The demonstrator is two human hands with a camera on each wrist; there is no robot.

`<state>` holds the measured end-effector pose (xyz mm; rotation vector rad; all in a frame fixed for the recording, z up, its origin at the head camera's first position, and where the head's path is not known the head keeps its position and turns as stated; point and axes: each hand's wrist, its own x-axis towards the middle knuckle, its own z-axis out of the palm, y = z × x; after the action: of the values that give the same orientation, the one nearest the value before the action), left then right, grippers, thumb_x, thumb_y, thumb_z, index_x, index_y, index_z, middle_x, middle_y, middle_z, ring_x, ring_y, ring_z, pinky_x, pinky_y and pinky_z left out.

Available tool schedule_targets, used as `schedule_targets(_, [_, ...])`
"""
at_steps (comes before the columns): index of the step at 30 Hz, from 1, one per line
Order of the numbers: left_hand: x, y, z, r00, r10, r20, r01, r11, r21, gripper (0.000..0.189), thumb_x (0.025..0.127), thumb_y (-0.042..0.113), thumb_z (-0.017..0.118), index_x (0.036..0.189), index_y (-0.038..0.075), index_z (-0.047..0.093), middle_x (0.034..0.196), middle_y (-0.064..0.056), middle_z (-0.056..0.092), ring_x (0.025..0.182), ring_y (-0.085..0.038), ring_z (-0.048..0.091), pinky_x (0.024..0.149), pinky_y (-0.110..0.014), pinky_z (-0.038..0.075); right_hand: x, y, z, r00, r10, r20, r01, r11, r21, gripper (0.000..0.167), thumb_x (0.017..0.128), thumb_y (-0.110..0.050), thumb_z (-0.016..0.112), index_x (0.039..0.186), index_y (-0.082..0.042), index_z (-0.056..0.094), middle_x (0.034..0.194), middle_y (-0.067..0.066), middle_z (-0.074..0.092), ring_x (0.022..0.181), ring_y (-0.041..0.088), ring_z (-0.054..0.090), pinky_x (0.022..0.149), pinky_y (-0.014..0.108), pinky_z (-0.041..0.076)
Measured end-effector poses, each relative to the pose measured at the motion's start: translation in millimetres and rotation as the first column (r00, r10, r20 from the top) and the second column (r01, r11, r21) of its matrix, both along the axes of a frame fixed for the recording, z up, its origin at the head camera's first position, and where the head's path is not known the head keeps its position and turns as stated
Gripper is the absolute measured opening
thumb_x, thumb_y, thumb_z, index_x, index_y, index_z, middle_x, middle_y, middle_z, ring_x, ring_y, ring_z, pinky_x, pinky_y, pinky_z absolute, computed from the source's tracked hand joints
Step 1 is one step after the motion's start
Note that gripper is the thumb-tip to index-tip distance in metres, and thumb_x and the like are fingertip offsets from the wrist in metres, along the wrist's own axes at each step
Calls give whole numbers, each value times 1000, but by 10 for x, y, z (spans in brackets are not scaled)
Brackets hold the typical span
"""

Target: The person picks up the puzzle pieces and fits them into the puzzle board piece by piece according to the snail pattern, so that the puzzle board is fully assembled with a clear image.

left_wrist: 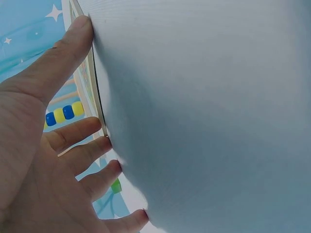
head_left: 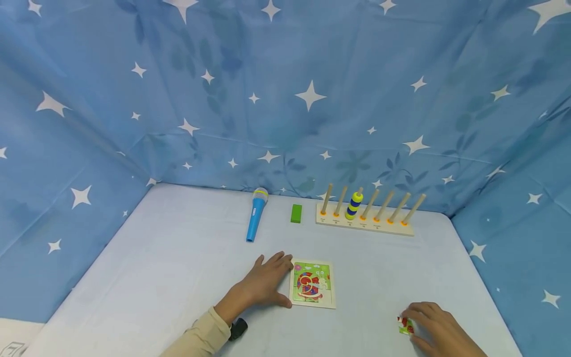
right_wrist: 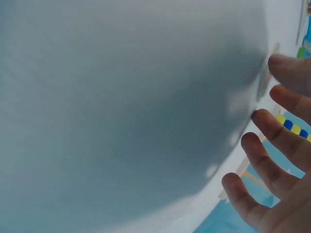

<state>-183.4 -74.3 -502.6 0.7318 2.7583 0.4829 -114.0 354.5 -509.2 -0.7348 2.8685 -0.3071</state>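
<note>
My left hand (head_left: pixel 269 281) lies along the left side of a square wooden jigsaw puzzle board (head_left: pixel 332 300). In the left wrist view its spread fingers (left_wrist: pixel 90 153) and thumb touch the board's edge. The board carries a green picture with a red and blue snail-like figure; its lower right corner shows bare wood. To the right, my right hand (head_left: pixel 434 327) is over a small green and red puzzle piece (head_left: pixel 406 327), fingertips at its upper and right edges. The right wrist view shows those fingers (right_wrist: pixel 274 133) loosely spread, with the piece seen edge-on near thumb and forefinger.
A blue toy microphone (head_left: pixel 255 218) and a green block (head_left: pixel 296 213) lie beyond the board. Behind them to the right stands a wooden peg rack (head_left: pixel 366 225) with yellow and blue rings (head_left: pixel 354 205) on one peg. Starry blue curtains (head_left: pixel 285 99) border the white table (head_left: pixel 169 258).
</note>
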Motion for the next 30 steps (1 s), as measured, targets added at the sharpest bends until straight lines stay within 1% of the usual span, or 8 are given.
schedule_targets(3, [5,-10,0,1000,5,1,-5,1000,2,87,71,47,92,142,13,55,160,-6,42,152,-28,28,117,-67,24,3,-14,-41,1000,17,-2,-17,1000,19,33,80,-24,86,110,-17,71,110,-5,64,99,24,59,81,46,57])
schedule_targets(7, [10,-22,-11,1000,1,-4,-1,1000,10,87,71,47,92,142,13,55,159,-6,43,152,-28,28,116,-68,24,25,-59,-103,979,101,-177,-106,994,-21,34,74,-20,89,103,-19,73,101,-9,65,92,14,58,70,36,54])
schedule_targets(10, [16,-30,-16,1000,-3,-5,3,1000,18,87,71,47,92,142,13,55,159,-6,43,152,-28,29,116,-68,24,40,-85,-125,961,121,-247,-134,990,-37,34,71,-19,91,100,-21,73,98,-11,64,89,11,57,65,32,51])
schedule_targets(15, [24,-40,-18,1000,6,0,-6,1000,14,88,71,48,91,143,13,55,160,-6,42,152,-28,28,117,-67,23,25,-143,-108,972,103,-212,-110,994,-24,31,75,-21,89,102,-20,72,97,-13,63,87,7,54,67,31,51])
schedule_targets(18, [27,-42,-19,1000,10,1,-10,1000,15,88,71,48,92,143,13,55,160,-6,42,152,-28,28,117,-68,22,9,-228,-74,966,104,-236,-115,993,-33,33,75,-21,89,103,-19,72,95,-15,61,84,6,53,66,30,51])
schedule_targets(23, [30,-38,-10,1000,10,-3,-10,1000,16,87,71,47,92,142,13,55,160,-6,43,152,-28,28,117,-68,22,-89,-559,78,970,114,-215,-122,992,-25,30,81,-22,85,108,-20,72,98,-15,61,88,6,55,73,34,53])
schedule_targets(26, [22,-29,-4,1000,7,-5,-7,1000,13,87,71,47,92,142,13,56,159,-5,43,152,-28,29,117,-67,23,-179,-851,168,966,134,-222,-142,990,-24,27,83,-23,84,107,-23,71,100,-16,62,90,6,54,78,36,54])
schedule_targets(30, [7,-11,1,1000,-2,-11,3,1000,10,87,71,48,91,142,14,55,159,-4,43,152,-27,28,117,-67,24,-298,-1204,206,936,207,-286,-231,972,-54,27,81,-20,85,105,-22,70,99,-12,62,90,7,53,77,35,51])
